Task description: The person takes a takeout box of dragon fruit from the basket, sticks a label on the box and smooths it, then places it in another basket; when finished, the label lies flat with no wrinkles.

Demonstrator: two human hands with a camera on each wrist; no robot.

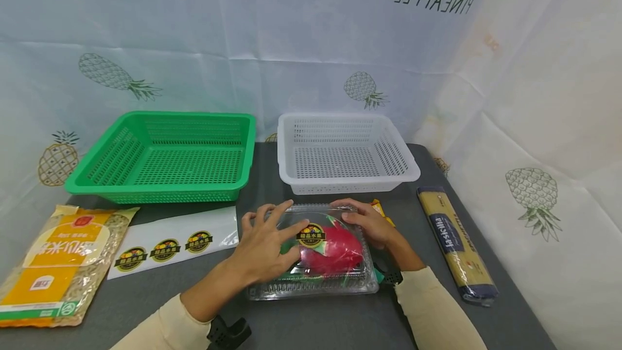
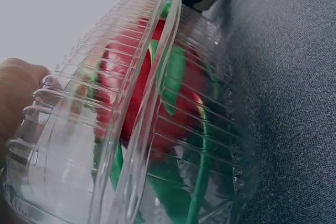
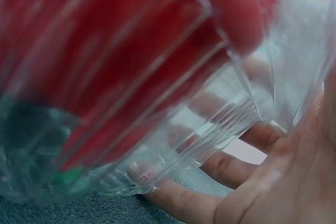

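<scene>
While three labels (image 1: 165, 250) remain on the backing sheet (image 1: 223, 221), left, the left grip (image 1: 262, 247) is wide, spread over the clear box (image 1: 311, 288), which lies apparently closed on the table (image 1: 311, 323); one label (image 1: 311, 236) is already on top, smoothing seemingly left; red fruit (image 1: 342, 250) inside; the right grip (image 1: 373, 224) holds the box's far right corner.

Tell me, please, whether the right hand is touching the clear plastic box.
Touching. The head view shows the right hand at the far right corner of the clear plastic box, its thumb resting on top.
</scene>
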